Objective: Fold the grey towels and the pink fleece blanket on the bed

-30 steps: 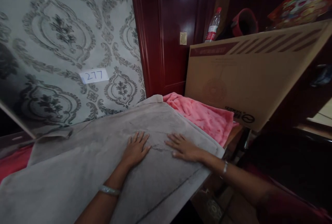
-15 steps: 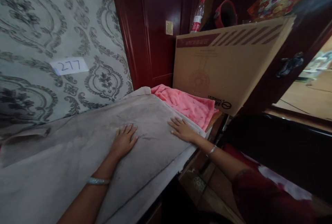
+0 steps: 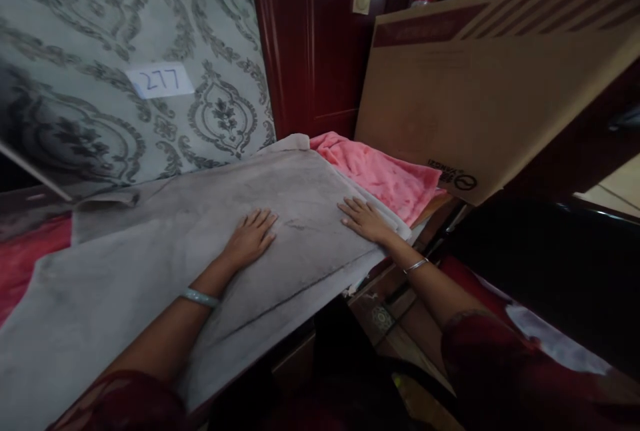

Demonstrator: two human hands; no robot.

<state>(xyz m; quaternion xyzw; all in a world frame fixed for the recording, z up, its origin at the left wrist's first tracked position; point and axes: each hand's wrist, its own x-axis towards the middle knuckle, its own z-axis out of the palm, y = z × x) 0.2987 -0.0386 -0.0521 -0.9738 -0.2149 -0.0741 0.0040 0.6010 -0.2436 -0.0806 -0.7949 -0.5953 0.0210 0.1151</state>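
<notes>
The left hand (image 3: pixel 251 238) lies flat, palm down and fingers spread, on the grey blanket (image 3: pixel 165 264), gripping nothing. The right hand (image 3: pixel 364 219) is also flat and open, pressed on the same blanket near its right edge, well apart from the left. A bangle (image 3: pixel 199 297) circles the left wrist and a thinner bracelet (image 3: pixel 416 264) the right. The blanket is spread over a raised surface below the patterned wall. Just beyond the right hand a pink blanket (image 3: pixel 385 174) shows from under the grey one. A large cardboard box (image 3: pixel 480 78) leans behind it. A paper label (image 3: pixel 160 80) reading 277 sticks to the wall (image 3: pixel 75 38).
</notes>
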